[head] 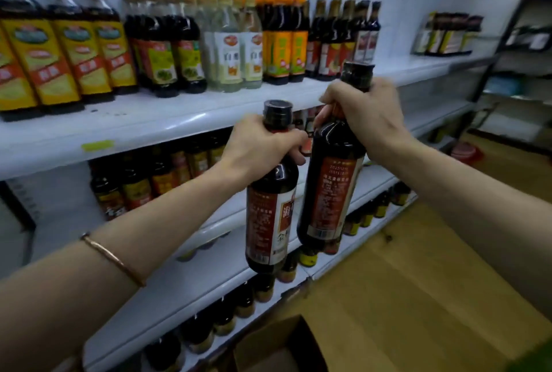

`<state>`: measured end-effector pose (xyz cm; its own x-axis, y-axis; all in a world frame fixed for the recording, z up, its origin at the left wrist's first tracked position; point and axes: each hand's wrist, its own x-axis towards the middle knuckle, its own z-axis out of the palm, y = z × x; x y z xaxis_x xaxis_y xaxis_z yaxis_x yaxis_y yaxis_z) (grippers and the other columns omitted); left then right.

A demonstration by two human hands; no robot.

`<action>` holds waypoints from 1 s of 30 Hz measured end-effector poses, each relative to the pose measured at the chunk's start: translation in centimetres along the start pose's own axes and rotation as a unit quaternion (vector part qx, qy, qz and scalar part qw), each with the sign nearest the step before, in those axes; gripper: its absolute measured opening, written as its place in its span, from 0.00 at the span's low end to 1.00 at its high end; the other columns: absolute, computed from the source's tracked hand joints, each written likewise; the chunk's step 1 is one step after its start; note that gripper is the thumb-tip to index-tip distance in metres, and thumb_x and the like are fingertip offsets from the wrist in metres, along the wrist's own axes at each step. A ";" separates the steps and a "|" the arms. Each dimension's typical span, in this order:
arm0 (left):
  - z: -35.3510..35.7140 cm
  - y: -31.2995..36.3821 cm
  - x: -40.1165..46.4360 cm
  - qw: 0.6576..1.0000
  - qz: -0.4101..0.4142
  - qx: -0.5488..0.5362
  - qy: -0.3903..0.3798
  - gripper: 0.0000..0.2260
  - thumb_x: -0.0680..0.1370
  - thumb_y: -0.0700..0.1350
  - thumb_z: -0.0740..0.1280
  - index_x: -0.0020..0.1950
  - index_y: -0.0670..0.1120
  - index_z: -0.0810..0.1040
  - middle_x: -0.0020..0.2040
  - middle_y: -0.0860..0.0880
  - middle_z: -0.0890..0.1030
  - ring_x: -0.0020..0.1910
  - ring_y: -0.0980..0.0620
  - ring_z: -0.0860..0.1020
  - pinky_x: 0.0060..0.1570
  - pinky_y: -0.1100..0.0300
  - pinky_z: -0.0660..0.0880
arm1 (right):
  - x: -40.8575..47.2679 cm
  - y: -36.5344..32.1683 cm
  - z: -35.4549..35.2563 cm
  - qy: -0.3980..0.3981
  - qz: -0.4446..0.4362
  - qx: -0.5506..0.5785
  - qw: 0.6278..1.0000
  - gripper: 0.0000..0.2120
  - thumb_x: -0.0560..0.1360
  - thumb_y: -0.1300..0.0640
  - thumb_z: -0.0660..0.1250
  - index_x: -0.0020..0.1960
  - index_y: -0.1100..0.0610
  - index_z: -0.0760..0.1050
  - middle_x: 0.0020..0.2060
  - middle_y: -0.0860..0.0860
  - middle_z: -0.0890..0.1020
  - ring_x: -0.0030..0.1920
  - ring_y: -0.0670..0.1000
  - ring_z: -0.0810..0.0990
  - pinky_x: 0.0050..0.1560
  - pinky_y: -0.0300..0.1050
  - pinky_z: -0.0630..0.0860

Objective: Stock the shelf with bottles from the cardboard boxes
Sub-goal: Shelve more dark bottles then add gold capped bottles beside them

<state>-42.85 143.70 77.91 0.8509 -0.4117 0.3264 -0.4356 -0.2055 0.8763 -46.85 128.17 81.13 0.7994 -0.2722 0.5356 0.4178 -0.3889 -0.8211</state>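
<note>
Fingers curled tight around the necks of two dark sauce bottles: at centre frame the left hand (260, 144) grips the left bottle (270, 207) just below its black cap, knuckles toward the camera, fingertips wrapped round the far side. Just to the right and a little higher, the right hand (363, 111) clasps the neck of the right bottle (330, 189) in the same way, its cap standing clear above the fist. Both bottles hang nearly upright with their bases tipped slightly toward the lower left, red-and-white labels facing the camera, the two bodies close side by side; whether they touch cannot be told. They are held in the air in front of the white shelf unit, level with the edge of the upper shelf (167, 125).

A thin gold bangle (112, 258) circles the left forearm, which reaches in from the lower left; the right forearm enters from the right edge.

Along the upper shelf, across the top of the frame, stand rows of stocked bottles: yellow-labelled dark ones (59, 52) at upper left, clear bottles with orange caps (230, 43) near the middle, more dark bottles to their right, and a small separate group (448, 34) at upper right. Lower shelves hold further rows of small dark bottles. An open cardboard box (274, 344) sits at the bottom centre on a wood-toned floor (418, 297).
</note>
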 end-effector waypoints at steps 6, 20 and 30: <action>10.8 6.1 6.9 0.998 0.027 -0.019 -0.045 0.14 0.73 0.44 0.71 0.26 0.45 0.81 0.33 0.46 0.84 0.40 0.47 0.83 0.54 0.48 0.78 | 4.1 1.0 -12.5 0.067 0.007 -0.021 0.997 0.09 0.69 0.61 0.68 0.30 0.59 0.75 0.31 0.61 0.83 0.30 0.55 0.81 0.37 0.50 0.78; 27.9 11.5 23.8 0.996 0.065 -0.024 -0.057 0.15 0.71 0.42 0.69 0.24 0.45 0.80 0.33 0.47 0.84 0.41 0.46 0.83 0.53 0.48 0.79 | 17.1 10.0 -30.2 0.114 0.013 -0.038 0.993 0.08 0.68 0.61 0.68 0.31 0.60 0.75 0.30 0.58 0.83 0.30 0.55 0.81 0.37 0.48 0.77; 34.8 9.8 40.1 0.993 0.089 -0.024 -0.072 0.14 0.72 0.44 0.70 0.25 0.46 0.81 0.33 0.49 0.85 0.40 0.49 0.83 0.50 0.53 0.79 | 30.7 17.4 -36.1 0.138 0.012 -0.049 0.989 0.05 0.68 0.63 0.68 0.35 0.64 0.76 0.29 0.59 0.82 0.31 0.56 0.80 0.38 0.49 0.77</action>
<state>-23.26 94.31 87.27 0.7089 -0.5610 0.4275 -0.5585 -0.0761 0.8260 -30.60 81.28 90.40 0.6548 -0.5071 0.5604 0.3448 -0.4594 -0.8186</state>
